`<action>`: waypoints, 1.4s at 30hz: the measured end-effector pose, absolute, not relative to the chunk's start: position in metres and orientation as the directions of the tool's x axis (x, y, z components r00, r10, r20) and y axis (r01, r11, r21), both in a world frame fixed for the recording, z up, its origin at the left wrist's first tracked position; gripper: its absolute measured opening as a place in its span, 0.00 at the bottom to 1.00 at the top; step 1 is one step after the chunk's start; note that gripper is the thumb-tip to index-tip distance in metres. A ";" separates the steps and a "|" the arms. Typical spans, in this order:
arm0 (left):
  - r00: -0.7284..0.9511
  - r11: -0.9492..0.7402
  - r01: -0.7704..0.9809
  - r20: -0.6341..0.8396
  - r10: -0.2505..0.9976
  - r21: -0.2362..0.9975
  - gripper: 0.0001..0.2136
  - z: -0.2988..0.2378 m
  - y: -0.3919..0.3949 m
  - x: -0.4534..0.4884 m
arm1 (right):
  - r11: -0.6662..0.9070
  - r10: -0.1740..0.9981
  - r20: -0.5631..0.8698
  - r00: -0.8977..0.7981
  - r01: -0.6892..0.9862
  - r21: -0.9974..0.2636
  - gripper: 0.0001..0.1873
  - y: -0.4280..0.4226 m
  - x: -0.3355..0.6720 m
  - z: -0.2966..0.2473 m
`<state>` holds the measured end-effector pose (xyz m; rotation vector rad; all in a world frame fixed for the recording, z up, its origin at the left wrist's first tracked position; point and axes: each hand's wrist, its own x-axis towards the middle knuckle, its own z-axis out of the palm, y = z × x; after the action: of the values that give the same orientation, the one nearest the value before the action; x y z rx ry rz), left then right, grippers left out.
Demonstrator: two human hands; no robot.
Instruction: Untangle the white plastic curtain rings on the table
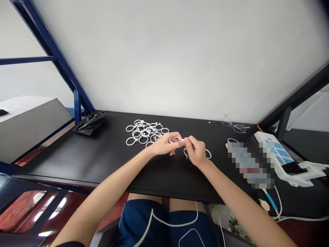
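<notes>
Your left hand (164,144) and right hand (195,151) both pinch a white plastic ring (175,139) | ring at 12 o'clock over the black desk (77,161) | loose rings (144,132) at 11 o'clock | keep your pinch tight, steady

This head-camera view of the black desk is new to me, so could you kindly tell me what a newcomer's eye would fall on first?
The pile of white plastic rings stands out first, lying on the black desk just left of centre. Right in front of it, the left hand and right hand meet on a white ring. At the desk's right end, a blue-and-white power strip also catches the eye.
</notes>
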<state>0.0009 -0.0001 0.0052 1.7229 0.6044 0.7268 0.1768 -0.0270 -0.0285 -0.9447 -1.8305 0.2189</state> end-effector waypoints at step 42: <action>0.696 -0.236 0.055 0.132 0.705 0.970 0.11 0.000 0.003 0.001 | 0.631 0.764 0.604 -0.228 0.461 -0.624 0.17 -0.026 0.181 -0.032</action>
<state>0.0011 0.0031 -0.0002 1.7221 0.6135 0.6832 0.1813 -0.0257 -0.0321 -0.9752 -1.8753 0.3891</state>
